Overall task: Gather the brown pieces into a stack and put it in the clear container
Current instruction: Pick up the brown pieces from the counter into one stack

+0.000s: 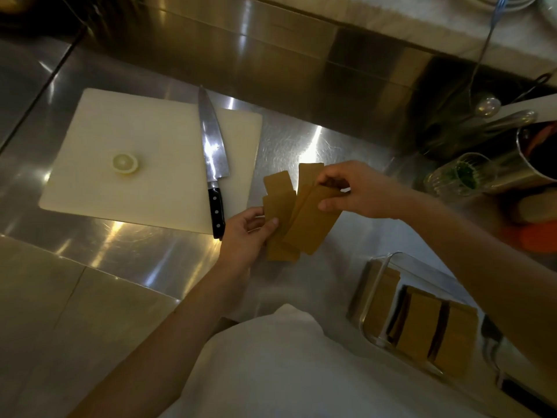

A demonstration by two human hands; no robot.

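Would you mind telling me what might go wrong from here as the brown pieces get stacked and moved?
The brown pieces are fanned unevenly between the left hand and right hand, so some may slip onto the counter. The clear container already holds several stacks, so room looks tight. The knife lies close to the left hand.

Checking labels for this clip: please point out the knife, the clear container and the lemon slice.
knife [212,137]: head view, middle of the blade.
clear container [380,274]: head view, the near-left rim.
lemon slice [125,163]: head view, centre of the cut face.
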